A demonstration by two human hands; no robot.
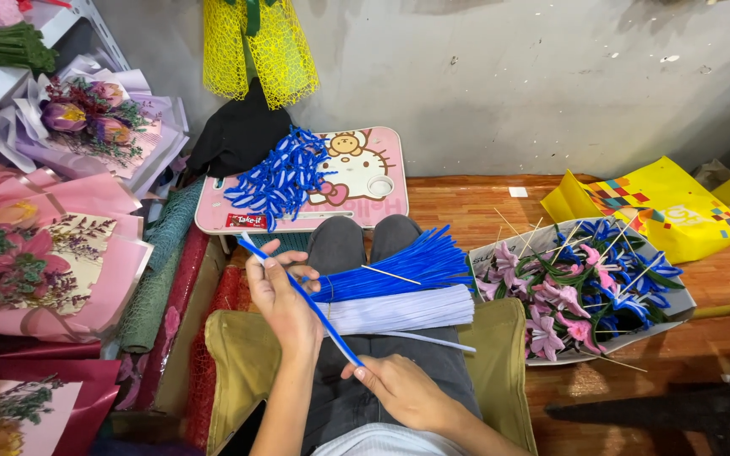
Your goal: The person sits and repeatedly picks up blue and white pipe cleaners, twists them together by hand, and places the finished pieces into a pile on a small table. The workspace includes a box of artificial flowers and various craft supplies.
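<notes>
My left hand [276, 291] pinches the upper part of a blue pipe cleaner [307, 302] that runs diagonally down to my right hand [399, 388], which grips its lower end. Both hands hover over my lap. On my legs lie a bundle of blue pipe cleaners [399, 266] and, just below it, a bundle of white ones [403, 311]. A thin wooden stick rests across the blue bundle.
A small pink lap table [378, 198] ahead carries a heap of bent blue pipe cleaner pieces [280, 177]. A tray of pink and blue handmade flowers [580, 287] sits at the right, a yellow bag [661, 207] behind it. Wrapped bouquets [52, 245] crowd the left.
</notes>
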